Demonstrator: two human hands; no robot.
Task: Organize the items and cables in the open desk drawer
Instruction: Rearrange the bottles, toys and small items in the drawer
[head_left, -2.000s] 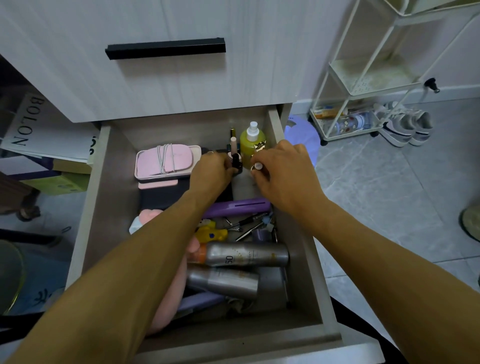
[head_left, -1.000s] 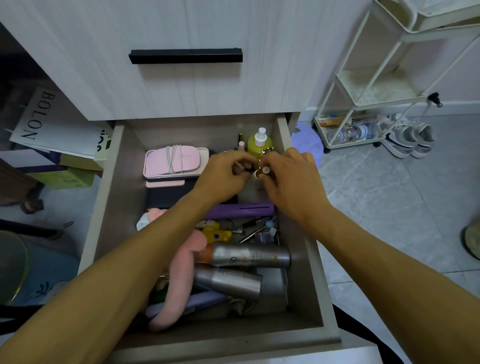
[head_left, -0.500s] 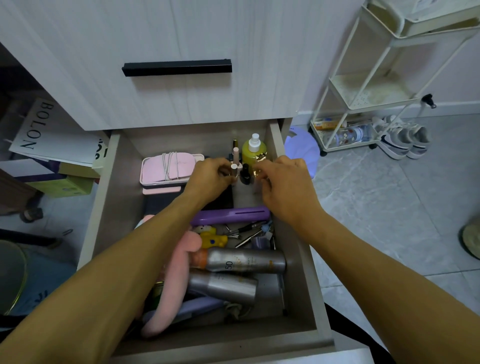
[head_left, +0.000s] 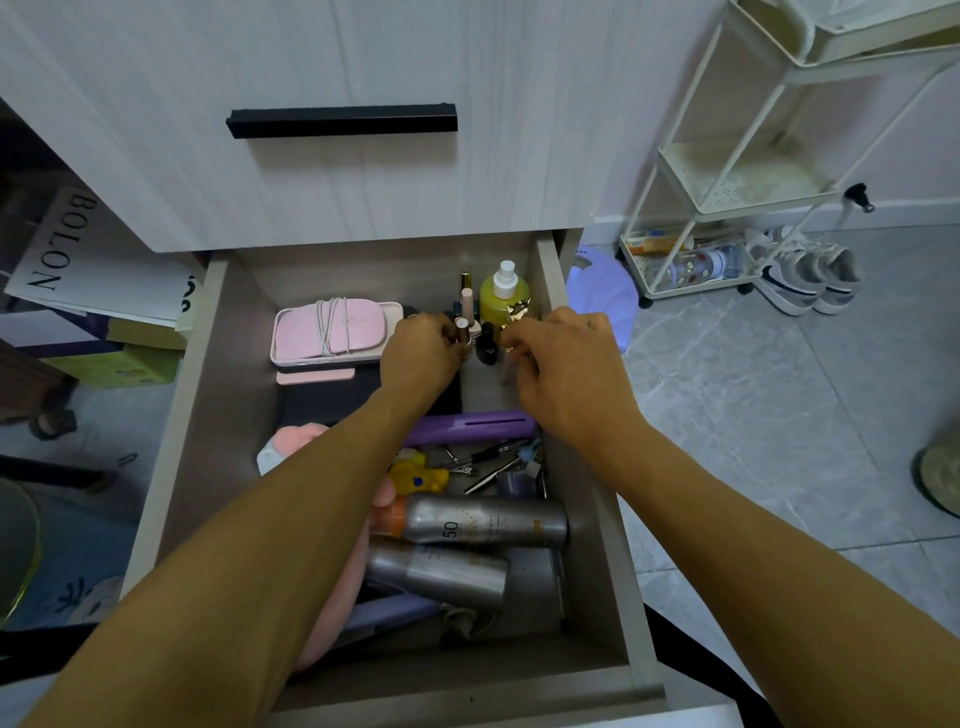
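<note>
Grey floor tiles (head_left: 769, 395) and a pale wood cabinet front with a black handle (head_left: 342, 120) frame the open drawer (head_left: 182, 415), into whose far right corner both arms reach. Left hand (head_left: 422, 357): fingers curled, pinching a small pink-capped tube (head_left: 462, 329) that stands upright among other small bottles. Right hand (head_left: 563, 364): fingers curled at a small gold-coloured item (head_left: 519, 313); the grip itself is hidden behind the knuckles, so whether it holds the item cannot be told. Between the two hands stands a small black bottle (head_left: 487, 344); just behind them, a yellow-green bottle (head_left: 503, 299) with a white cap, upright against the right wall. Left of the left hand lies a pink case (head_left: 332, 327) with a white cable (head_left: 328, 325) wound round it, resting on a dark flat box. Nearer the viewer, a purple case (head_left: 472, 427) lies crosswise under the wrists; below it, loose metal clips (head_left: 485, 465) and a yellow toy (head_left: 418, 475). Two silver spray cans (head_left: 483, 522) lie on their sides, one marked "50", beside a pink plush item (head_left: 332, 613) partly hidden by the left forearm. Outside the drawer, right: a white wire trolley (head_left: 727, 197) and a pair of sneakers (head_left: 805, 275); left, a white sheet printed "BOLON" (head_left: 62, 244).
</note>
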